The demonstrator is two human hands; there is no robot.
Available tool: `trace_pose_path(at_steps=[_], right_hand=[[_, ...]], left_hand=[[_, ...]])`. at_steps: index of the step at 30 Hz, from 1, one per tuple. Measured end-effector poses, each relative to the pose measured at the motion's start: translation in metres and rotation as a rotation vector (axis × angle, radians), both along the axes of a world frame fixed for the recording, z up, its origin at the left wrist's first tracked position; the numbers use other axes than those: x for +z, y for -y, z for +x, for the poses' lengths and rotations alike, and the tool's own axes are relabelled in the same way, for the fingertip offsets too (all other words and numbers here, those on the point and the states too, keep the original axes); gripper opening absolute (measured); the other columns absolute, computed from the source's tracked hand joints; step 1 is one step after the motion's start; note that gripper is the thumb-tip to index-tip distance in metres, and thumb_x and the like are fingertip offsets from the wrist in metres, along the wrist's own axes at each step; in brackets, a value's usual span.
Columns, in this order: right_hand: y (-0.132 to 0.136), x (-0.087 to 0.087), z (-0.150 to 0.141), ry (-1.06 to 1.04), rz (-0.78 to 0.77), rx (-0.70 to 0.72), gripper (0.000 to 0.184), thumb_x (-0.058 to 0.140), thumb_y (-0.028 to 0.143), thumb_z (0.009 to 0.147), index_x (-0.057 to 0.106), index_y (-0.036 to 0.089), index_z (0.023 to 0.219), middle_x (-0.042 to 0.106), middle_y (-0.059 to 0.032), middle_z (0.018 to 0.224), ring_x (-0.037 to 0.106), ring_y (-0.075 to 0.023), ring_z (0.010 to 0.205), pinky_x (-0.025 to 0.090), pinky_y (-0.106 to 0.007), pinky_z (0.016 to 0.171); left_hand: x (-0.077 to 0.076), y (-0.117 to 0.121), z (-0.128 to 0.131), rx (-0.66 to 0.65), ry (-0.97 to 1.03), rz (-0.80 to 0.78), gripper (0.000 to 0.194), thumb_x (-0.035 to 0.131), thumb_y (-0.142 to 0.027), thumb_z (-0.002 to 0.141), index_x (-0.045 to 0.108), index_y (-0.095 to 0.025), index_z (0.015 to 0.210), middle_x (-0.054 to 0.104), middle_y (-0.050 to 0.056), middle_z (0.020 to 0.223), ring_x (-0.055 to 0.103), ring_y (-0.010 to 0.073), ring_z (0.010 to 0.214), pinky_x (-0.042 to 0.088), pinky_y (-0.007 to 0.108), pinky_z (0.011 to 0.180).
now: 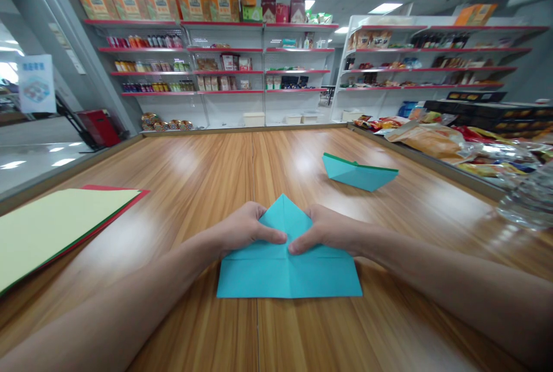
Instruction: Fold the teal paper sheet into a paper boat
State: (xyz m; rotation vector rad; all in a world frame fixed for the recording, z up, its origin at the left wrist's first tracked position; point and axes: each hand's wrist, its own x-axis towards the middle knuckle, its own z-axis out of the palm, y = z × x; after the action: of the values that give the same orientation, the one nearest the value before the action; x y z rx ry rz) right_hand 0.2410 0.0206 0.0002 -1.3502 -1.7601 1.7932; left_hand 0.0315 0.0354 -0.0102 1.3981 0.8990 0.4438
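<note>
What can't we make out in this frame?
All in the head view:
- Left hand, right hand: most fingers hidden by the held paper.
- Held paper: underside faces away from the camera.
- Sheets: cut off by the left edge.
- Clear plastic: cut off by the right edge.
- Sign: text blurred.
- Shelf bottles: labels too small.

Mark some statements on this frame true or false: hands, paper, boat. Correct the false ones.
1. The left hand and right hand both hold the blue folded paper. True.
2. Its pointed end faces the person. False: it points away, toward the shelves.
3. The paper boat is to the right of the blue folded paper and farther away. True.
4. The top sheet of the stack at left is red. False: a pale yellow sheet is on top.
5. Both thumbs rest on top of the blue folded paper. True.
</note>
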Motion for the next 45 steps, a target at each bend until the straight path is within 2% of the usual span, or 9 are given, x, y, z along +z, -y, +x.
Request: trace_pose_path(at_steps=[15,29,36,41,45], right_hand=[[0.001,-0.002,0.001,0.043,0.104,0.032,0.034,0.076,0.031,0.059,0.068,0.016,0.088,0.071,-0.0064,0.092,0.067,-0.0226,0.08,0.051,-0.027,0.064],[0.003,-0.002,-0.002,0.087,0.163,0.044,0.028,0.073,0.031,0.062,0.067,0.015,0.085,0.071,-0.0061,0.089,0.066,-0.0219,0.078,0.05,-0.025,0.061],[0.003,0.003,0.002,0.119,0.129,0.122,0.039,0.077,0.029,0.057,0.068,0.017,0.092,0.071,-0.005,0.093,0.066,-0.0208,0.079,0.05,-0.024,0.063],[0.001,-0.001,0.001,0.049,0.148,0.107,0.036,0.077,0.031,0.059,0.068,0.017,0.091,0.07,-0.0051,0.093,0.066,-0.0214,0.082,0.051,-0.026,0.067],[0.0,-0.002,0.001,-0.034,0.113,0.09,0.034,0.076,0.029,0.059,0.067,0.016,0.089,0.07,-0.0045,0.091,0.066,-0.0212,0.084,0.052,-0.027,0.07]], left_hand=[[-0.001,0.001,0.001,-0.016,-0.022,0.047,0.031,0.077,-0.032,0.062,0.07,-0.011,0.084,0.072,0.008,0.084,0.065,0.0197,0.069,0.051,0.028,0.064],[0.0,0.003,0.003,0.012,-0.089,0.156,0.023,0.074,-0.028,0.063,0.069,-0.012,0.078,0.069,0.004,0.074,0.062,0.0167,0.062,0.048,0.025,0.057],[0.002,0.002,0.001,-0.156,-0.078,0.077,0.03,0.076,-0.03,0.062,0.069,-0.011,0.085,0.07,0.008,0.085,0.065,0.022,0.075,0.051,0.029,0.066],[0.005,-0.002,-0.003,-0.089,-0.03,0.145,0.038,0.076,-0.029,0.063,0.066,-0.013,0.096,0.07,0.008,0.094,0.066,0.0227,0.084,0.052,0.03,0.07],[0.01,-0.002,-0.006,-0.141,-0.146,0.077,0.034,0.078,-0.031,0.061,0.07,-0.012,0.087,0.071,0.009,0.09,0.067,0.0232,0.079,0.052,0.03,0.067]])
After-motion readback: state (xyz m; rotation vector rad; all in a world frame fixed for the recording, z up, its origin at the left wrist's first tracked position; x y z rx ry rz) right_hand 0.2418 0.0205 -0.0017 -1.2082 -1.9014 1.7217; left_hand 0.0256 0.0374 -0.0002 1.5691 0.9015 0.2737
